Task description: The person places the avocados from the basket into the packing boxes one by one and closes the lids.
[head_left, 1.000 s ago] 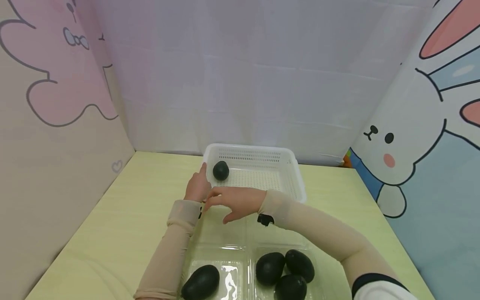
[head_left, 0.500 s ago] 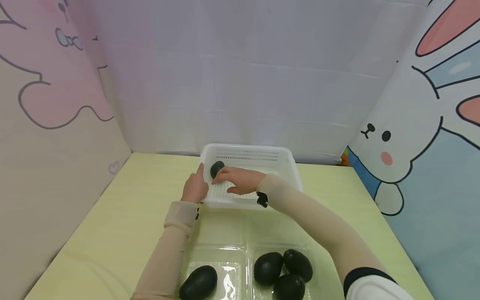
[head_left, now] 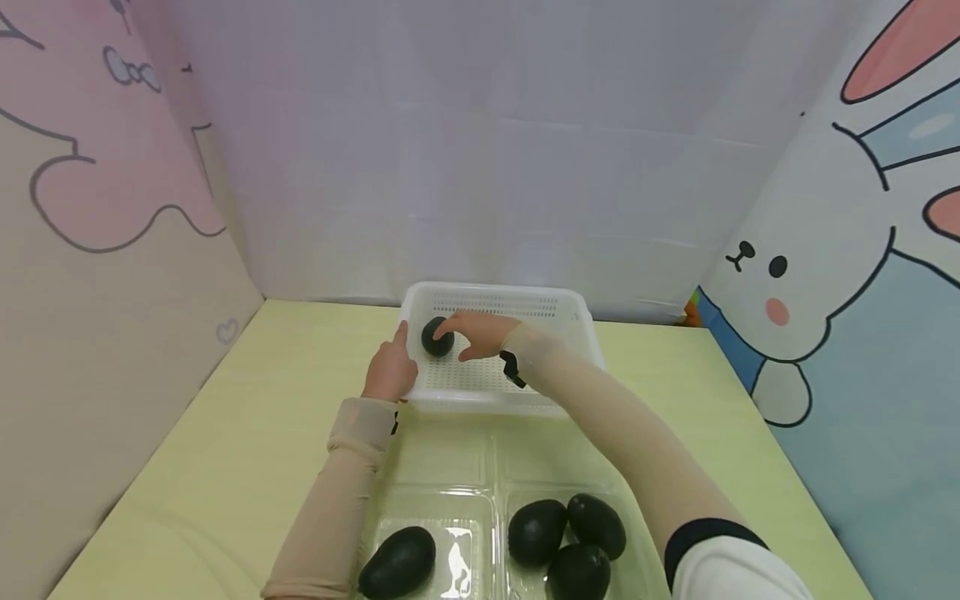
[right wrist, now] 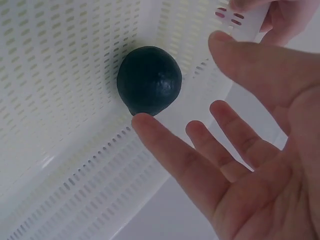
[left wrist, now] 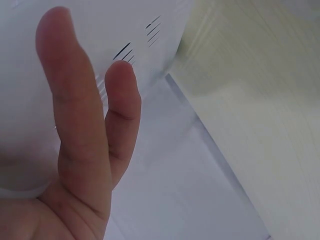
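Observation:
A dark green avocado [head_left: 433,342] lies in the left end of a white slotted plastic basket [head_left: 510,400]. My right hand [head_left: 483,332] hovers inside the basket with spread fingers and thumb. In the right wrist view, its index fingertip overlaps the lower edge of the avocado [right wrist: 149,80], and its thumb stands apart from it. My left hand [head_left: 390,371] holds the basket's left rim, a digit on the inner side and other fingers outside. In the left wrist view, two fingers of the left hand [left wrist: 82,130] extend along the white outer wall.
A clear divided plastic tray [head_left: 491,492] sits in front of the basket. One avocado [head_left: 399,562] lies in its near left compartment. Three more avocados [head_left: 537,533] cluster in the near right one. A pale yellow table [head_left: 217,450] meets a white backdrop behind the basket.
My right hand has moved up and away from beside the left hand, over the basket's front rim, to the avocado. The left hand has stayed at the left rim.

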